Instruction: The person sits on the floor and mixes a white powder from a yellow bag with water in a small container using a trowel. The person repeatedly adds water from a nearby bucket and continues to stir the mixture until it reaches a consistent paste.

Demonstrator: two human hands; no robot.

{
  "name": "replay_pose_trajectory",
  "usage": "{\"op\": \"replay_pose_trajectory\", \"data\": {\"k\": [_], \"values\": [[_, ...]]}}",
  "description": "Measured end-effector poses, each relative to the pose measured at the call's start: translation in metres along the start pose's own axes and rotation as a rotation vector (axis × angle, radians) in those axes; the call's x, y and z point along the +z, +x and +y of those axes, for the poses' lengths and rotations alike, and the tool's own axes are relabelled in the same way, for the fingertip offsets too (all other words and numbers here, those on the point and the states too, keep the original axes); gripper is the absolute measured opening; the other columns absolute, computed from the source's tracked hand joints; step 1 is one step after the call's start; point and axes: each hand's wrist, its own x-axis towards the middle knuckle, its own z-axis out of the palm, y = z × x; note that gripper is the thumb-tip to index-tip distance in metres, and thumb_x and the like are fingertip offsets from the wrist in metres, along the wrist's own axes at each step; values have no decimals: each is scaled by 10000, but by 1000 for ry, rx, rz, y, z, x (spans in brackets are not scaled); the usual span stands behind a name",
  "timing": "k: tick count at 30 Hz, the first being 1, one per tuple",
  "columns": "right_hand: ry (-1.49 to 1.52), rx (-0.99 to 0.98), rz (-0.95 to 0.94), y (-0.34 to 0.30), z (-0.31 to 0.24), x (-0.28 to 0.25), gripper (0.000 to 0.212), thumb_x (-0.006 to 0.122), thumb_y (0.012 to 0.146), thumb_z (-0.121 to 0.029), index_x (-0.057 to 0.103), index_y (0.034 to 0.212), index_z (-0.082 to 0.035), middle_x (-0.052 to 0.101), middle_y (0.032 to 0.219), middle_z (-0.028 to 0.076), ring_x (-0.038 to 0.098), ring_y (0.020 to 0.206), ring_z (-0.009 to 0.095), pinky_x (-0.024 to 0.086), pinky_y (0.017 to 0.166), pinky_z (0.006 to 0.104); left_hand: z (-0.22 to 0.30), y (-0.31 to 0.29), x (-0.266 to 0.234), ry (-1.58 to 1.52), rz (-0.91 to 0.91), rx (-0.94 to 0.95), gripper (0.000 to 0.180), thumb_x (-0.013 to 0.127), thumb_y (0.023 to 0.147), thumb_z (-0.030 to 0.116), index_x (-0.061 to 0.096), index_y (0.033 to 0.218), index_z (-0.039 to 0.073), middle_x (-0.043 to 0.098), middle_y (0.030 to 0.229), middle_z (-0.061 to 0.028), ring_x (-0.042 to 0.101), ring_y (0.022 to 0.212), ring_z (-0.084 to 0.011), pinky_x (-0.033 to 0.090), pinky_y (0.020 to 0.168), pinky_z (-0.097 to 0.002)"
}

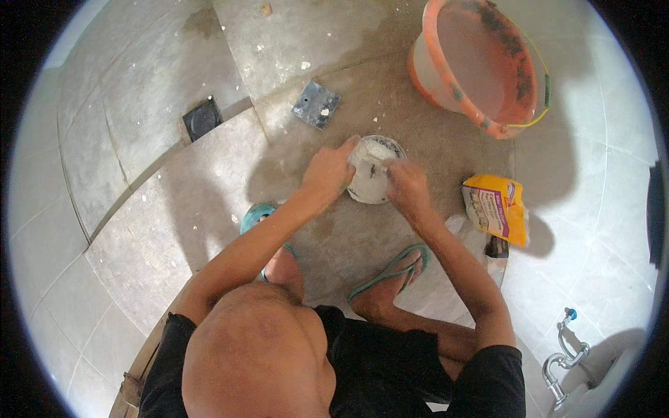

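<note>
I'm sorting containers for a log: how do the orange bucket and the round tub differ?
The bucket is orange and larger; the tub is pale inside and smaller. The bucket stands untouched; the tub is held in the left grip. Both are round and open-topped.

Chrome pipe [549, 373] near blue valve [571, 314]

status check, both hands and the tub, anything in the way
Left hand gripping left rim of round tub; right hand at its right edge, grip unclear. Whitish mix inside. No obstruction seen: orange bucket, yellow packet off to the right.
</note>
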Motion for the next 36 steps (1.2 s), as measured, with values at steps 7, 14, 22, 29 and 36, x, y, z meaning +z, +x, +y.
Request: {"op": "replay_pose_trajectory", "data": {"k": [7, 14, 22, 29, 36], "values": [[106, 9, 40, -12, -13, 5, 344, 590, 704, 39, 604, 1041, -34, 633, 1006, 170, 622, 898, 363, 521, 751, 436, -4, 3, 5, -35, 44, -49, 594, 631, 795, 119, 477, 1368, 124, 631, 763, -244, 644, 720, -392, 508, 714, -462], [20, 95, 122, 20, -12, 8, 235, 611, 749, 57, 625, 982, 22, 651, 946, 201, 649, 873, 357, 531, 746, 412, 2, 22, -2, -29, 152, 29, 589, 597, 789, 98, 474, 1364, 63, 634, 814, -269, 620, 750, -428, 497, 731, -473], [86, 202, 176, 50, 6, -7, 293, 605, 733, 39, 631, 1024, 25, 660, 975, 227, 645, 891, 380, 518, 782, 435, 8, 31, -25, -189, 133, -32, 548, 580, 822, 96, 467, 1351, 9, 627, 701, -248, 649, 698, -399, 505, 698, -442], [42, 182, 83, 55, 6, -5, 266, 590, 733, 34, 638, 995, 26, 665, 946, 215, 645, 881, 377, 515, 775, 435, 2, 32, -10, -131, 305, 151, 540, 599, 850, 167, 459, 1347, 10, 644, 810, -271, 648, 754, -417, 503, 725, -464], [39, 139, 23, 59, -3, -17, 237, 575, 745, 34, 645, 971, 30, 662, 925, 218, 644, 868, 385, 520, 763, 430, -2, 31, -32, 81, 221, -14, 418, 588, 886, 261, 522, 1198, -10, 647, 912, -274, 641, 837, -429, 504, 735, -468]]}}
